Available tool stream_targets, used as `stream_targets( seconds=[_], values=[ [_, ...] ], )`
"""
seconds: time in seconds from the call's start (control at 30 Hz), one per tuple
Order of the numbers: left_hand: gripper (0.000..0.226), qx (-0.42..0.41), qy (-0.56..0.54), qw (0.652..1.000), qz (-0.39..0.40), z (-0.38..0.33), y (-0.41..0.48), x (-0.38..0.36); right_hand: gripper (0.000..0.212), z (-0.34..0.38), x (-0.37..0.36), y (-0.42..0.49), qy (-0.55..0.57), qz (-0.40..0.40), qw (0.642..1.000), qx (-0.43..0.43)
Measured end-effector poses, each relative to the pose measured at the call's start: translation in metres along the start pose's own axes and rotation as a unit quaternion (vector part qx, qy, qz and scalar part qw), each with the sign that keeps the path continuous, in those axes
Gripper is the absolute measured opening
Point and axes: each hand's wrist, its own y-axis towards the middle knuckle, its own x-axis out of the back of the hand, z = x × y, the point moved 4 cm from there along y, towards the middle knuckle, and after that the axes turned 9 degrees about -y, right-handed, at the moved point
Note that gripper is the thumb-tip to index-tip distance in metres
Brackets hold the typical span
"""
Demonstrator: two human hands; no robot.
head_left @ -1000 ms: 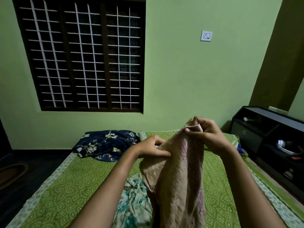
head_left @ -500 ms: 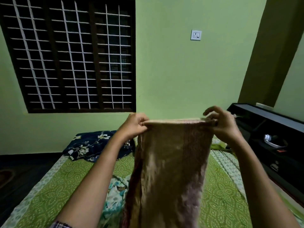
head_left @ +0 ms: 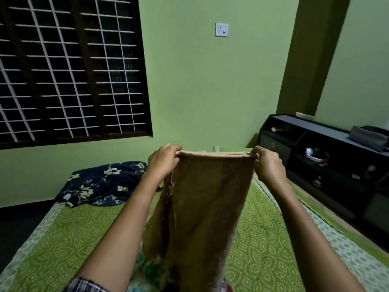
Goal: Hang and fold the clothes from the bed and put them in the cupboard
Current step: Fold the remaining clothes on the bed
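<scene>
A beige-brown cloth [head_left: 206, 203] hangs stretched out in front of me above the bed [head_left: 63, 234]. My left hand [head_left: 163, 162] pinches its top left corner and my right hand [head_left: 268, 165] pinches its top right corner, so the top edge runs taut and level between them. The cloth falls straight down, with a pinkish patterned strip along its left side. A teal floral garment [head_left: 147, 268] lies on the green sheet below, mostly hidden behind the cloth and my arms.
A dark blue floral pillow [head_left: 101, 184] lies at the head of the bed. A low black shelf unit [head_left: 328, 161] with small items stands along the right side. A barred window fills the left wall, and dark floor lies left of the bed.
My hands have drawn apart from a bunched grip and pulled the cloth's top edge out flat. In the last half second the cloth stayed spread and the view shifted slightly.
</scene>
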Motion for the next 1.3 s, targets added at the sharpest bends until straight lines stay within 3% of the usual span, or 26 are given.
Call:
stream_targets(
  seconds=[0.07, 0.13, 0.2, 0.27, 0.33, 0.47, 0.57, 0.73, 0.9, 1.07, 1.2, 1.3],
  values=[
    [0.028, -0.015, -0.019, 1.000, -0.010, -0.010, 0.001, -0.003, 0.016, -0.013, 0.006, -0.003, 0.114, 0.006, 0.993, -0.040],
    [0.021, 0.015, -0.184, 0.983, -0.002, -0.017, 0.003, -0.012, 0.010, -0.027, 0.012, -0.012, 0.308, 0.029, 0.946, -0.100],
    [0.018, 0.067, -0.389, 0.919, 0.007, -0.026, 0.000, -0.025, 0.011, -0.038, 0.021, -0.024, 0.454, 0.018, 0.879, -0.145],
    [0.022, 0.095, -0.505, 0.858, 0.014, -0.041, -0.001, -0.045, 0.013, -0.057, 0.032, -0.033, 0.472, -0.028, 0.867, -0.157],
    [0.030, 0.106, -0.565, 0.818, 0.015, -0.056, -0.002, -0.068, 0.017, -0.078, 0.034, -0.035, 0.464, -0.061, 0.869, -0.161],
    [0.042, 0.089, -0.570, 0.817, 0.001, -0.091, 0.004, -0.125, 0.016, -0.134, 0.023, -0.028, 0.454, -0.103, 0.865, -0.185],
    [0.033, 0.079, -0.564, 0.822, 0.014, -0.125, 0.015, -0.167, 0.024, -0.186, 0.007, -0.012, 0.437, -0.116, 0.867, -0.208],
    [0.027, 0.079, -0.527, 0.846, 0.034, -0.185, 0.058, -0.249, 0.018, -0.280, -0.016, 0.038, 0.428, -0.104, 0.860, -0.259],
    [0.033, 0.121, -0.549, 0.826, 0.029, -0.250, 0.124, -0.314, 0.017, -0.355, -0.014, 0.103, 0.447, -0.119, 0.847, -0.260],
    [0.036, 0.069, -0.578, 0.813, 0.025, -0.313, 0.164, -0.321, 0.015, -0.398, 0.018, 0.142, 0.451, -0.163, 0.853, -0.205],
    [0.036, 0.040, -0.597, 0.801, 0.017, -0.337, 0.168, -0.321, 0.014, -0.421, 0.034, 0.140, 0.478, -0.152, 0.852, -0.152],
    [0.035, 0.023, -0.606, 0.794, 0.035, -0.340, 0.148, -0.329, 0.016, -0.432, 0.035, 0.118, 0.495, -0.145, 0.842, -0.161]
  ],
)
